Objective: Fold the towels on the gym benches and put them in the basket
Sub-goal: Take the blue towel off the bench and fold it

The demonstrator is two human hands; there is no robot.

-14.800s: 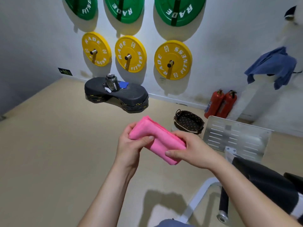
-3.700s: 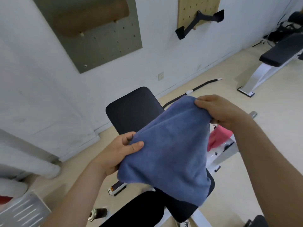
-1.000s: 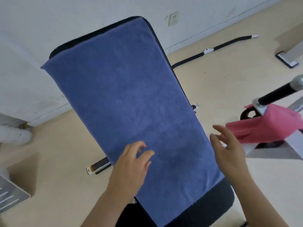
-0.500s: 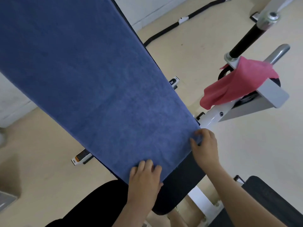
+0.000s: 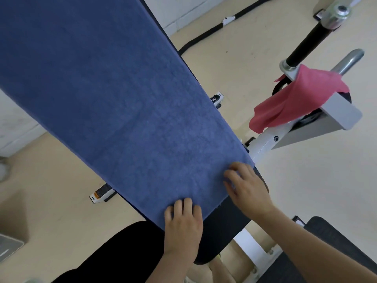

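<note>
A blue towel (image 5: 126, 103) lies spread flat along the black bench pad (image 5: 224, 227), covering nearly all of it. My left hand (image 5: 183, 221) rests at the towel's near left corner, its fingers curled over the edge and its thumb hidden. My right hand (image 5: 246, 184) lies on the near right corner with the fingers apart, pressing flat. A pink towel (image 5: 295, 101) hangs crumpled over the bench's grey and white frame to the right. The basket is out of view.
The white bench frame (image 5: 263, 148) and a black-gripped bar (image 5: 308, 39) stand to the right. A black cable (image 5: 204, 35) lies on the beige floor by the wall. Another black pad (image 5: 336, 242) is at the lower right, and a grey metal plate (image 5: 8, 246) at the lower left.
My right hand has let go of the towel's right corner and slid inward, now flat with fingers spread. The left hand stays at the near edge. The view has barely shifted.
</note>
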